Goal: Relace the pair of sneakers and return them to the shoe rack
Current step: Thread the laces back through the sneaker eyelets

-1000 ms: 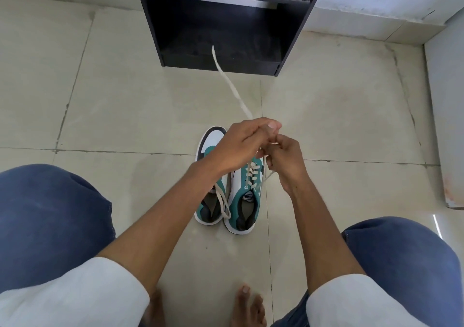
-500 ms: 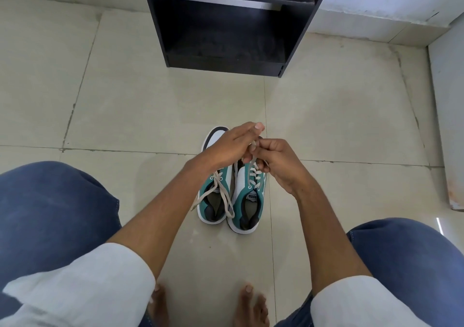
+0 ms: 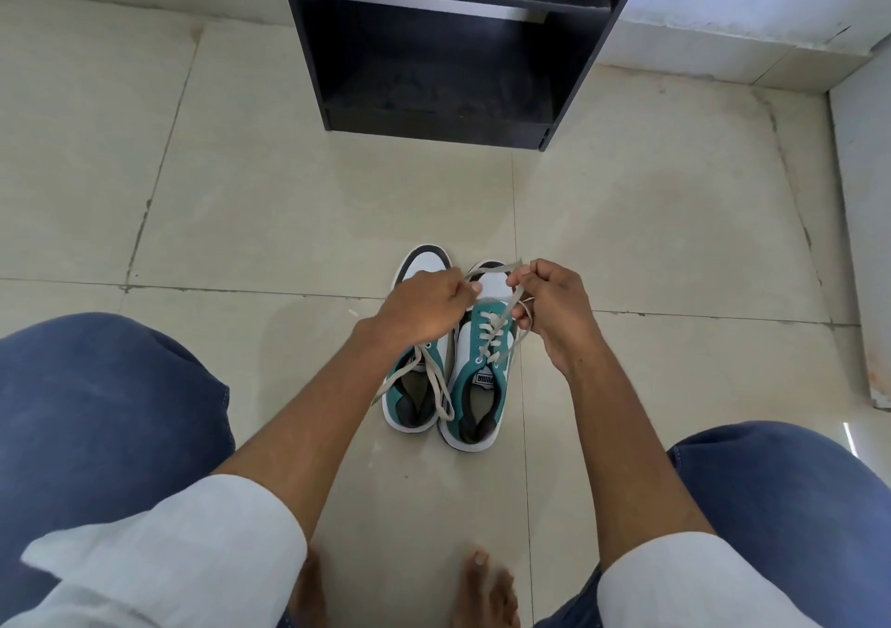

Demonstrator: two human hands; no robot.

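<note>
A black, boxy, open-fronted wooden shoe rack (image 3: 434, 111) stands well beyond both hands, and nothing can be seen on its dusty bottom shelf. On the pale glossy floor tiles (image 3: 241, 222), under and just nearer than the hands, a pair of teal-and-white sneakers with dark toe caps (image 3: 446, 367) is set side by side, toes toward the rack. The right sneaker is laced crosswise through most eyelets, while the left one's lace trails loose over its opening. The left hand (image 3: 424, 312) is clenched on one end of the flat off-white shoelace (image 3: 492, 333), and the right hand (image 3: 554, 309) is pinched on the other end above the right sneaker's toe.
</note>
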